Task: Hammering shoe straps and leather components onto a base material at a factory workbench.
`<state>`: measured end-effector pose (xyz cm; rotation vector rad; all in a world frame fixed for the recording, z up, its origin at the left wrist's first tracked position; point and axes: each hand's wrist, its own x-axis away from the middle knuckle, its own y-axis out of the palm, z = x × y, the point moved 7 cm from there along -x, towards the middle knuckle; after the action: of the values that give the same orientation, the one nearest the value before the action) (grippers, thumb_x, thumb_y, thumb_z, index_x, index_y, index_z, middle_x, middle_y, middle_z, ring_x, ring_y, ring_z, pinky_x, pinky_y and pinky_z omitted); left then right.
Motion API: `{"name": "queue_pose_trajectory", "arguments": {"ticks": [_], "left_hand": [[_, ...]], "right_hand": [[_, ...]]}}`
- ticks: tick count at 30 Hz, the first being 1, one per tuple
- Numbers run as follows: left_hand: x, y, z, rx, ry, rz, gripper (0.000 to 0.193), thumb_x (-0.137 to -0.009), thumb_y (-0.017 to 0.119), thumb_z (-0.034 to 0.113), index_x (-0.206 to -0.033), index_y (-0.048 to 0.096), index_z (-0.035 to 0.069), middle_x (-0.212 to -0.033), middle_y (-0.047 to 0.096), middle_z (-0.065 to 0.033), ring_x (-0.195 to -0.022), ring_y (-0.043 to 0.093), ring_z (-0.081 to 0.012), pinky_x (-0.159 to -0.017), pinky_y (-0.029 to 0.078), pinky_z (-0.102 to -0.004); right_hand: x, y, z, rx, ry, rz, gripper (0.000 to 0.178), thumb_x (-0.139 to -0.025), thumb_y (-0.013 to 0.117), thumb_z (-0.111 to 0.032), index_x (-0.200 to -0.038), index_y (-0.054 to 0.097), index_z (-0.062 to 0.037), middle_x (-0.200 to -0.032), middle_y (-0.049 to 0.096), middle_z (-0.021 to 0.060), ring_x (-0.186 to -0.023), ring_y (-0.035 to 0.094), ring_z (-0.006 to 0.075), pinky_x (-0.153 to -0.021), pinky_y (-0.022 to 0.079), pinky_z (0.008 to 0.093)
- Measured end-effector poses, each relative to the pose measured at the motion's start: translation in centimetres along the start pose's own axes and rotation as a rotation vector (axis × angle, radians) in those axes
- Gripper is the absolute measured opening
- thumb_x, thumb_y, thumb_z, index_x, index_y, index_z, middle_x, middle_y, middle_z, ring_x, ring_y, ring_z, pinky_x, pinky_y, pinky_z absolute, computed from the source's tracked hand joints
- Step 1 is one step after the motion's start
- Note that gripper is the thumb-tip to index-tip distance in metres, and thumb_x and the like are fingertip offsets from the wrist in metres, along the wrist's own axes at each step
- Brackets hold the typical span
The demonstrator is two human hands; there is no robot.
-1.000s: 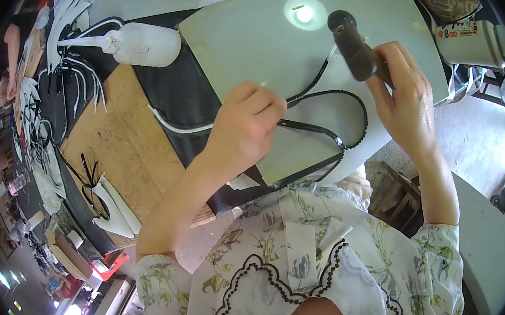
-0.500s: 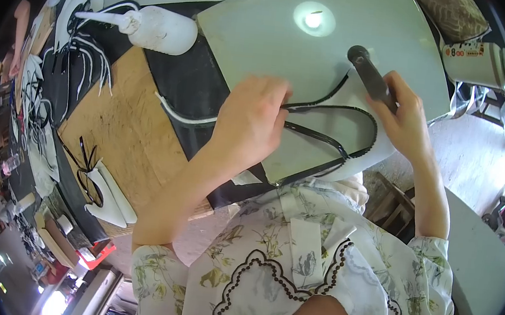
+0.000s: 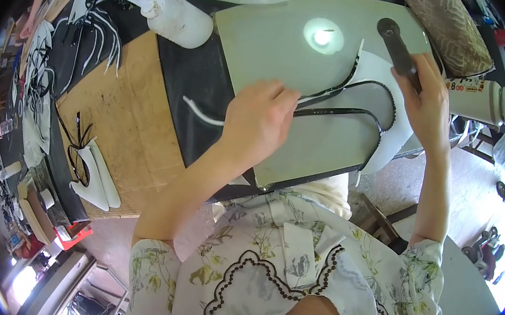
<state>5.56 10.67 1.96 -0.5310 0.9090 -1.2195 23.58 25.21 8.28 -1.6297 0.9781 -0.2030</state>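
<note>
My right hand (image 3: 427, 107) is closed round a dark hammer (image 3: 401, 50), its round head raised near a curved white leather-like piece (image 3: 397, 138). Thin black edging runs along that piece. Narrow black straps (image 3: 348, 111) loop from it to the left, across a smooth pale grey board (image 3: 263, 43). My left hand (image 3: 259, 122) is closed on these straps, and its fingertips partly hide them. A loose white strap end (image 3: 199, 113) sticks out beyond its other side. The white piece lies at the board's right edge, partly overhanging it.
A white squeeze bottle (image 3: 183, 23) lies left of the board. Below it are brown cardboard (image 3: 129, 109) and another white piece with black straps (image 3: 94, 172). Strips (image 3: 97, 33) pile up at the far left. A patterned roll (image 3: 453, 31) and a white container (image 3: 477, 100) sit at right.
My right hand has lifted the hammer up and to the right, away from the piece. The white piece shows more fully now, its straps pulled straighter toward my left hand. The view has shifted slightly.
</note>
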Motion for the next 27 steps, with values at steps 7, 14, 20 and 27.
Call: {"name": "queue_pose_trajectory", "arguments": {"ticks": [7, 14, 20, 27], "left_hand": [[0.9, 0.1, 0.0, -0.027, 0.183, 0.013, 0.028, -0.074, 0.070, 0.000, -0.101, 0.070, 0.006, -0.089, 0.061, -0.0049, -0.080, 0.060, -0.0250, -0.065, 0.051, -0.0355], [1.1, 0.3, 1.0, -0.149, 0.372, 0.012, 0.022, -0.069, 0.063, 0.009, -0.090, 0.064, 0.003, -0.091, 0.056, -0.0045, -0.081, 0.056, -0.0225, -0.072, 0.050, -0.0342], [1.0, 0.5, 0.7, -0.115, 0.383, 0.018, 0.023, -0.070, 0.063, 0.009, -0.091, 0.065, 0.002, -0.090, 0.056, -0.0048, -0.080, 0.055, -0.0225, -0.071, 0.050, -0.0340], [0.9, -0.1, -0.2, 0.014, 0.261, 0.045, 0.030, -0.069, 0.071, -0.005, -0.098, 0.070, 0.003, -0.092, 0.062, -0.0054, -0.081, 0.060, -0.0247, -0.067, 0.052, -0.0356]], "right_hand": [[1.7, 2.9, -5.2, -0.223, -0.001, -0.383, 0.025, -0.097, 0.062, -0.024, -0.090, 0.055, -0.0017, -0.063, 0.058, 0.0149, -0.059, 0.060, 0.0345, -0.053, 0.044, 0.0441], [1.9, 2.8, -6.3, -0.070, -0.011, -0.406, 0.029, -0.097, 0.061, -0.027, -0.086, 0.050, -0.0029, -0.061, 0.057, 0.0122, -0.056, 0.059, 0.0335, -0.051, 0.044, 0.0433], [2.3, 3.8, -6.2, 0.003, -0.053, -0.524, 0.030, -0.098, 0.059, -0.029, -0.085, 0.051, -0.0030, -0.064, 0.059, 0.0126, -0.057, 0.060, 0.0348, -0.051, 0.046, 0.0440], [3.5, 5.8, -5.5, -0.016, -0.052, -0.533, 0.031, -0.098, 0.059, -0.030, -0.085, 0.051, -0.0023, -0.065, 0.060, 0.0127, -0.057, 0.060, 0.0358, -0.053, 0.046, 0.0451]]}}
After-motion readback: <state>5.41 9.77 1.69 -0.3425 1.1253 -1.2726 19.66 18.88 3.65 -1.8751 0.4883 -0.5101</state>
